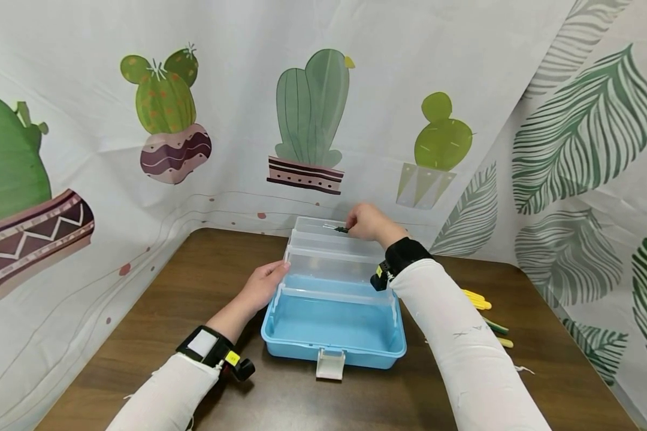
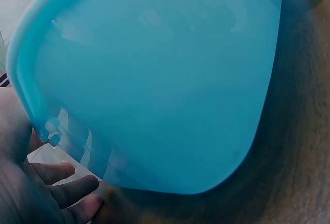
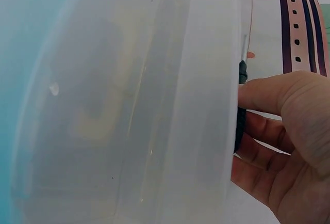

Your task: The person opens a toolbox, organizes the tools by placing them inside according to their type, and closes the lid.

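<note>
The small screwdriver point(image 1: 341, 229) is at the topmost of the clear trays point(image 1: 305, 261), at the far end of the box point(image 1: 291, 351); whether it touches the plastic, I cannot tell. It should be light and stiff, hard to break, its thin metal shaft probably slicker than the dark handle, so the handle is the place to take it. The right hand point(image 1: 369, 222) does that: thumb and fingers pinch the handle, nearly closed together, with the shaft left bare and pointing left in the head view.

The blue box stands on the brown counter point(image 1: 296, 410), its white latch point(image 1: 330, 365) hanging at the front. Hollow plastic like this is likely light and smooth, with firm walls; the trays look thinner and may flex or swing on their side arms, so they are best steadied by the side edges. The left hand point(image 1: 264, 284) is there, touching the left edge of the trays, its fingers loosely spread rather than clenched.
</note>
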Tool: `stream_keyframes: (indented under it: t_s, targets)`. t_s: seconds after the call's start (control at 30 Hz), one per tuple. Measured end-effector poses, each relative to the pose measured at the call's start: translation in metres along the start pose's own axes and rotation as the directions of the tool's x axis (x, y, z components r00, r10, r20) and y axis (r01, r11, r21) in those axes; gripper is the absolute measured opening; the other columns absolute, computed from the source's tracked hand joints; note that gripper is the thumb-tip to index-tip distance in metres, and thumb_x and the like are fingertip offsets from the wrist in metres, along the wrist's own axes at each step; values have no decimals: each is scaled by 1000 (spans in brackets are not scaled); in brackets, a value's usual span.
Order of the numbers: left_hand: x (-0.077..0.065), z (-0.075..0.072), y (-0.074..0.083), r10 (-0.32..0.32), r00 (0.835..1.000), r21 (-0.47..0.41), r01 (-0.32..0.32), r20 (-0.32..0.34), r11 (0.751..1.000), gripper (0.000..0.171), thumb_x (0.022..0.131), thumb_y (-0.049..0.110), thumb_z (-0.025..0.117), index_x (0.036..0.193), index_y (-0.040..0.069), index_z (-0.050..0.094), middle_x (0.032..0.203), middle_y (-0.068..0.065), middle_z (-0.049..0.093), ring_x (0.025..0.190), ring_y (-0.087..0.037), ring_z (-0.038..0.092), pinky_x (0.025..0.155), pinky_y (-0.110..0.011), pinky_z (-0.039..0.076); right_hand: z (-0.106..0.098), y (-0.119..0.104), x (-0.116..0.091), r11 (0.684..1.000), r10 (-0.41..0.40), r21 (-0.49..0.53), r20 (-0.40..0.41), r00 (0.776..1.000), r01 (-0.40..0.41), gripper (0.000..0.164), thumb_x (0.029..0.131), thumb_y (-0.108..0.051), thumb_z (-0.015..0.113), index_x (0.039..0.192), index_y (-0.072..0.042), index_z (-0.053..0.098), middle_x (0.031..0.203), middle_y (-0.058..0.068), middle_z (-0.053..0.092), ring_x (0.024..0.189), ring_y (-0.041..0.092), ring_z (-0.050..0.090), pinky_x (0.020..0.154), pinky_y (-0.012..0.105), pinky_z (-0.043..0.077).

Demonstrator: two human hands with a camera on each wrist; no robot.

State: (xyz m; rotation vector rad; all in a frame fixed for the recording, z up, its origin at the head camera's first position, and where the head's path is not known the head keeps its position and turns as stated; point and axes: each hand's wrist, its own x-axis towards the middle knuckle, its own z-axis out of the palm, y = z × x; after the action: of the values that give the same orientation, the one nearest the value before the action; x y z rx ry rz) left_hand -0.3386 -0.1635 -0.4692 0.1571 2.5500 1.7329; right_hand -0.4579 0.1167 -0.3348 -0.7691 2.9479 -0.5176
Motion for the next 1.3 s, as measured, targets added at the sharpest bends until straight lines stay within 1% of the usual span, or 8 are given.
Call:
stream_keyframes:
  t_s: [0.2,0.4,0.6,0.9,1.13,1.3]
  targets:
    - [0,1,1,-13,1000,-12,13,-1,1000,65,106,59,44,153,15,49,151,-14,57,135,-34,59,107,-54,53,1,-1,1,999,-16,-48,8,1000,17,10,89,-8,71,94,-7,79,102,10,75,89,23,64,81,37,56]
    - [0,0,2,-22,1000,-13,22,1,1000,65,106,58,44,153,15,49,151,-14,57,136,-34,58,107,-54,52,3,-1,1,996,-22,-85,17,1000,24,12,92,-9,68,95,-8,80,102,9,75,87,22,64,79,34,56]
    - [-1,0,3,-15,1000,-15,15,2,1000,67,106,60,43,154,14,48,153,-14,55,138,-35,56,108,-55,51,4,-3,0,996,-14,-85,15,1000,15,13,93,-8,67,89,-9,79,99,8,74,84,21,61,74,32,53]
    - [-1,0,3,-13,1000,-14,13,0,1000,65,106,59,44,153,15,50,150,-14,58,135,-34,59,106,-55,53,4,-4,-2,997,-10,-71,4,1000,10,17,93,-5,63,89,-9,79,102,9,74,84,22,61,73,31,52]
    - [0,0,2,-15,1000,-14,15,-1,1000,68,105,61,44,154,15,49,152,-13,56,137,-34,57,108,-55,52,7,-3,-2,999,2,-52,-10,1000,-2,18,94,-8,61,87,-10,78,97,7,73,82,20,61,72,30,51]
    - [-1,0,2,-16,1000,-12,16,-3,1000,68,105,61,44,153,15,49,152,-14,56,137,-35,57,108,-56,51,7,-4,-2,999,28,-46,1,1000,-28,17,95,-12,61,92,-10,78,105,8,72,86,21,61,76,32,52]
